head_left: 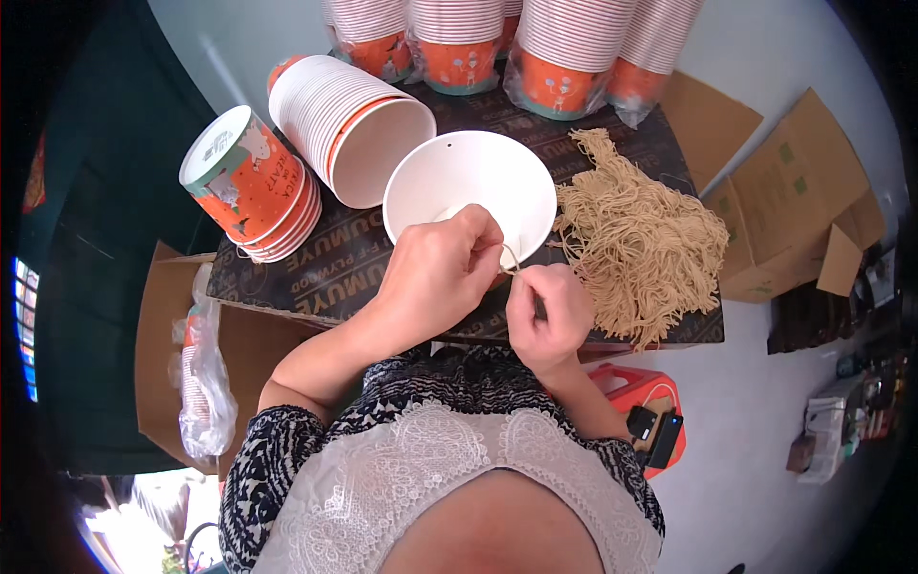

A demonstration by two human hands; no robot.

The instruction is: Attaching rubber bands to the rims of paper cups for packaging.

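Left hand (442,270): pinching the near rim of white paper cup (470,195).
Right hand (547,314): pinching tan string (513,259), just right of the rim.
Nearer: left hand.

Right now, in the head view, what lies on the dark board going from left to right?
Upright stack of orange paper cups → stack of cups lying on its side → white paper bucket with the left hand and right hand at its near rim → heap of tan string.

The round white paper bucket (469,187) looks smooth and matt. The heap of tan string (641,244) looks rough. The dark wooden board (316,273) looks shiny.
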